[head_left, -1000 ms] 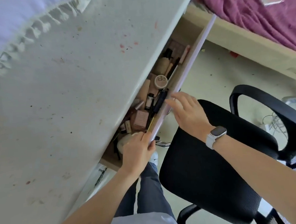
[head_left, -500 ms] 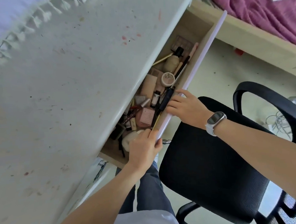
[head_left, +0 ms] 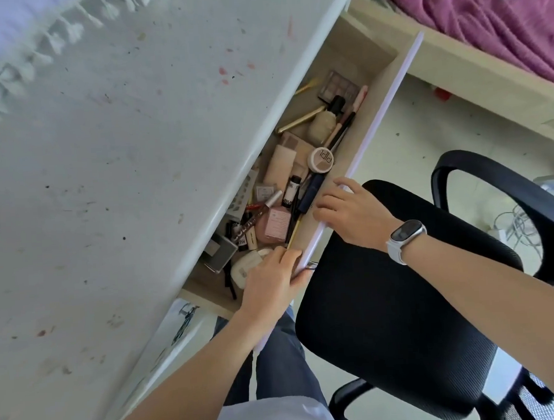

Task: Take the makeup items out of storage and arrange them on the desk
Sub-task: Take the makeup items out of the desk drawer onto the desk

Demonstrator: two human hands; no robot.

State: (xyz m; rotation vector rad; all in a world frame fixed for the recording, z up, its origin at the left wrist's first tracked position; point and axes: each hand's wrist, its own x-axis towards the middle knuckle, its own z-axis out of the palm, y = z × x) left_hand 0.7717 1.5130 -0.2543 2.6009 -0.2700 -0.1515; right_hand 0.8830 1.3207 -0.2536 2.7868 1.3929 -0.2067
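Head view: drawer [head_left: 387, 72] apparently holds jumbled makeup [head_left: 275, 227]

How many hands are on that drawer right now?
2. The left hand grips the white drawer front at its near end, beside a cream compact. The right hand holds the same edge further along, next to a dark blue tube.

Single head-worn view, steeply downward, close above desk [head_left: 114, 192] edge and open drawer [head_left: 389, 107].

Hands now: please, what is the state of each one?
Left hand: grips the drawer front.
Right hand: grips the same drawer front.
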